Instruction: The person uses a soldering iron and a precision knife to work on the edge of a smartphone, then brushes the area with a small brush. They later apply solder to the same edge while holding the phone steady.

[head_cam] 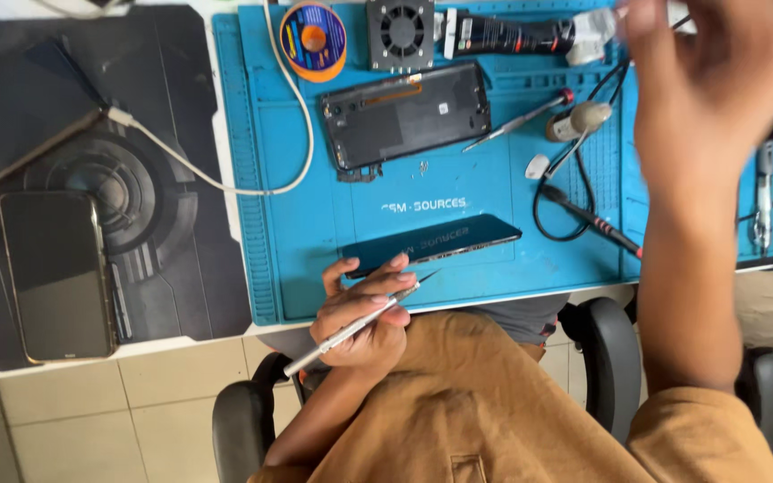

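My left hand (361, 313) grips a thin metal blade tool (351, 329) at the near edge of the blue work mat (297, 224), its tip pointing right. The fingertips rest against a dark slim phone (431, 243) lying slantwise on the mat. Farther back lies an opened phone body (404, 114) with its inside showing. My right hand (709, 80) is raised over the mat's far right corner. It is blurred, and whether it holds anything is unclear.
Another phone (55, 275) lies on a black mat at the left. On the blue mat are a solder spool (313, 39), a small fan (401, 34), a dark tube (512, 36), tweezers (516, 123), a black probe with cable (592, 219) and a white cable (252, 183).
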